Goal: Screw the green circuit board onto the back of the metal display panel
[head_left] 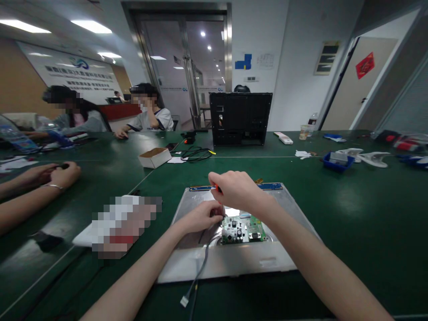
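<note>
My right hand [236,189] is wrapped round the orange handle of a screwdriver [218,188], held upright with its shaft pointing down at a green circuit board [247,229]. Beside the board's left edge, my left hand [207,215] has its fingers pinched together close to the screwdriver's lower end; what lies between them is hidden. The board sits on the metal back of a flat display panel [234,261], which has a blue strip board [272,186] along its far edge. A grey cable [204,263] with a white plug runs from the board over the panel's near edge.
A black monitor housing [240,118] stands upright beyond the panel. An open cardboard box [154,158] and a coiled black cable [197,154] lie far left. A blue tray [337,161] is at right. Another person's hands [65,174] rest on the table at left.
</note>
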A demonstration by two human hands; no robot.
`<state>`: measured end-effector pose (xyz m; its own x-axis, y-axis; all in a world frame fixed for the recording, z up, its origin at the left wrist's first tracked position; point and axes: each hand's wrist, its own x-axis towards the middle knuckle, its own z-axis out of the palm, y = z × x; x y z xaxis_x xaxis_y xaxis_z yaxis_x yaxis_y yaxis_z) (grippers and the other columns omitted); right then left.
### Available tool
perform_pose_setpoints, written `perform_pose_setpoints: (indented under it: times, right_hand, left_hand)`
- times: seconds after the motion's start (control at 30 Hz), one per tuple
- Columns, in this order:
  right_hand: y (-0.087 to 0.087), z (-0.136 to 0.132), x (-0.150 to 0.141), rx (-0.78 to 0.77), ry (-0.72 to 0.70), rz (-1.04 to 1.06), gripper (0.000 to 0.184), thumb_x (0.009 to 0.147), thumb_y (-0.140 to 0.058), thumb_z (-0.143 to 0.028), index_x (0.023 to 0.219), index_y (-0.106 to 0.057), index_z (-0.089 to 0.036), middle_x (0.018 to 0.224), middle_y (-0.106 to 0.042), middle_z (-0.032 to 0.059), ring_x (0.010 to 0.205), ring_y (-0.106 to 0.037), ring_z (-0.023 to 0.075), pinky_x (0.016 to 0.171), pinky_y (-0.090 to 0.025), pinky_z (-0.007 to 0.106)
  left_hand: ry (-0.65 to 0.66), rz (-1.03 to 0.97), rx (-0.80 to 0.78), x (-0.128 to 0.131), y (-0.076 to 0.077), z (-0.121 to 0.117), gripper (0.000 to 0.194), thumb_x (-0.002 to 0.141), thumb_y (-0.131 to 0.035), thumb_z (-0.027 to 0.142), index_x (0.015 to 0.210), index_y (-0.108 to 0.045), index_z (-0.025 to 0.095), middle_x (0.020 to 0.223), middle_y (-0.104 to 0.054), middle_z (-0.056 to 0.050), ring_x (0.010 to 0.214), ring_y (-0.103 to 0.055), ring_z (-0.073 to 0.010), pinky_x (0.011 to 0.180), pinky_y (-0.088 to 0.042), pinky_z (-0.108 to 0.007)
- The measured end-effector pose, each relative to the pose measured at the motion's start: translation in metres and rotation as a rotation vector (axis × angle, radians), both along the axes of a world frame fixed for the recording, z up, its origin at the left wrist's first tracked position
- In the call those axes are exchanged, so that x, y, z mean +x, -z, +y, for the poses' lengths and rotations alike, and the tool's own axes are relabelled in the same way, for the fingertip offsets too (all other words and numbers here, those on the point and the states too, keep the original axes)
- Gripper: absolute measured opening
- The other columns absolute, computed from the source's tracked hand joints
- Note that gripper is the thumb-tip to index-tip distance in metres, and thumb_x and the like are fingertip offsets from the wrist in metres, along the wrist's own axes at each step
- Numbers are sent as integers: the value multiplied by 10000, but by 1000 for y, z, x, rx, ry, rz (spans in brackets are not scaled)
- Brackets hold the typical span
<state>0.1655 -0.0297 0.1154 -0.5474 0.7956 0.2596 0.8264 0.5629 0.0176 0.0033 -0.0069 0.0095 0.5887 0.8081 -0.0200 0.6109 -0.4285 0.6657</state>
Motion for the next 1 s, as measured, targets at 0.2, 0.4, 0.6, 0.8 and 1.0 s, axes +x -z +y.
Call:
perform_pose_setpoints:
  times: [0.2, 0.4, 0.6, 0.8, 1.0]
  right_hand:
    - [-1, 0, 8, -37, -32, 20, 243, 831, -535, -222, 1071, -576, -217, 891, -728, 61, 729, -647, 203, 534, -253, 279]
    - [-2, 3, 9, -20, 7, 11, 197, 908, -569, -385, 1037, -617, -245, 850, -727, 52, 735, -655, 204, 537, -243, 270]
    - [-5, 2, 5, -24, 29, 3, 306, 970, -501, -478, 898, -667, -231, 805, -720, 54, 752, -664, 197, 541, -256, 269]
    - [-3, 5, 10, -52, 7, 18, 159, 898, -515, -258, 931, -670, -253, 830, -722, 32, 737, -637, 174, 545, -245, 275]
    - [2, 10, 9, -24, -51, 53, 225, 826, -527, -249, 1037, -603, -236, 836, -714, 46, 682, -600, 175, 540, -210, 278]
  left_hand:
    - [1, 4, 3, -1, 2, 1, 89, 790, -558, 242, 816, -622, 187, 713, -604, 3, 692, -565, -177, 630, -436, -261]
    - [21, -27, -14, 0, 1, 1, 63, 775, -571, 232, 793, -608, 184, 675, -583, 15, 674, -554, -171, 631, -427, -258]
    - [23, -34, -15, 1, -4, -1, 64, 761, -576, 226, 790, -613, 181, 680, -581, 10, 664, -543, -171, 624, -417, -259]
    - [39, -34, -17, 0, -3, 0, 64, 774, -567, 219, 795, -614, 181, 692, -596, 7, 684, -554, -175, 649, -424, -268]
    - [19, -19, -15, -2, 0, 1, 81, 791, -564, 225, 816, -624, 176, 710, -610, 6, 714, -574, -184, 671, -435, -275]
